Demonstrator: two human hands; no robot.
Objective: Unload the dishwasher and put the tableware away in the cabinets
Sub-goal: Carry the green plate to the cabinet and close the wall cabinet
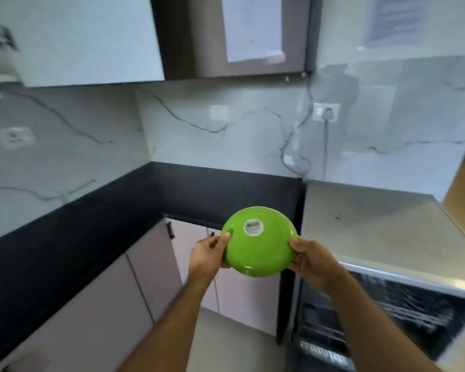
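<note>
Black table (73, 232) corner; left hand (208, 255), right hand (310, 260) each grip green plate (261, 241) rim; keep level, free one hand for cabinet (91, 38) door.

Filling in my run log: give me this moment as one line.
left hand: grips plate rim | right hand: grips plate rim | plate: green, underside up | dishwasher: open

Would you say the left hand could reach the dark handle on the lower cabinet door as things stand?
Probably not yet: the left hand grips the green plate alongside the right hand; otherwise the path to the handle looks free.
</note>
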